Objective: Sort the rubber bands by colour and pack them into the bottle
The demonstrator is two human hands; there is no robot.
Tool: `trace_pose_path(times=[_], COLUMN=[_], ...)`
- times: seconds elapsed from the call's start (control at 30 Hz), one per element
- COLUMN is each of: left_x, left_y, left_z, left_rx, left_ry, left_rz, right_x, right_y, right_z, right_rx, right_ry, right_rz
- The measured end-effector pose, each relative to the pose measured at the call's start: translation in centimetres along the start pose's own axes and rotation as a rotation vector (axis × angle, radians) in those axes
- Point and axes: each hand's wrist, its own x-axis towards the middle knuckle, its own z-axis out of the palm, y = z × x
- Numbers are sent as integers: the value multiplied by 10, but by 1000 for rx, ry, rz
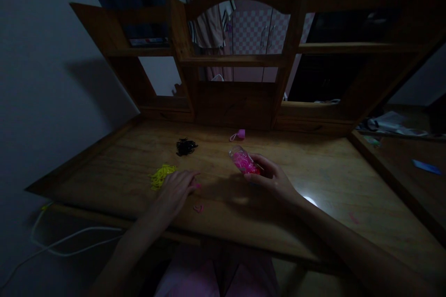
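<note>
In my right hand (273,177) is a clear bottle (240,158), tilted with its open mouth up and to the left; fingers and thumb wrap round its lower end. Small pink pieces fill much of it, with red ones near the base. My left hand (179,183) hovers low over the desk, thumb and fingers drawn together at a small pink piece (198,186). Nearer the front edge lies a thin pink loop (198,208). A pile of small yellow pieces (162,175) is partly covered by that hand. Behind it sits a pile of small black pieces (186,146).
A pink cap with a strap loop (241,134) lies near the back of the wooden desk (313,158). A wooden shelf unit (237,60) rises along the rear. White cables (76,231) hang off the left front, and a blue card (427,166) lies far right.
</note>
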Motion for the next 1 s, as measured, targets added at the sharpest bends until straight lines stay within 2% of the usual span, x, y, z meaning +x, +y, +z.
trace_pose_path(times=[0.13,0.27,0.37,0.47,0.6,1.0], left_x=[10,13,6,-6,-17,-22], left_y=[-2,-5,0,8,15,20], left_z=[4,8,-1,-16,-29,-16], left_rx=[104,117,1,-143,-220,-57], left_ry=[-85,-47,-93,-195,-297,-240], left_rz=[73,84,98,149,207,170], right_x=[0,0,0,-1,-1,-1], right_y=[-1,-3,-2,1,5,2], right_z=[0,1,1,0,0,-1], right_rx=[8,-5,-14,-8,-18,-71], right_ry=[0,19,13,5,9,1], right_rz=[-3,17,18,22,32,8])
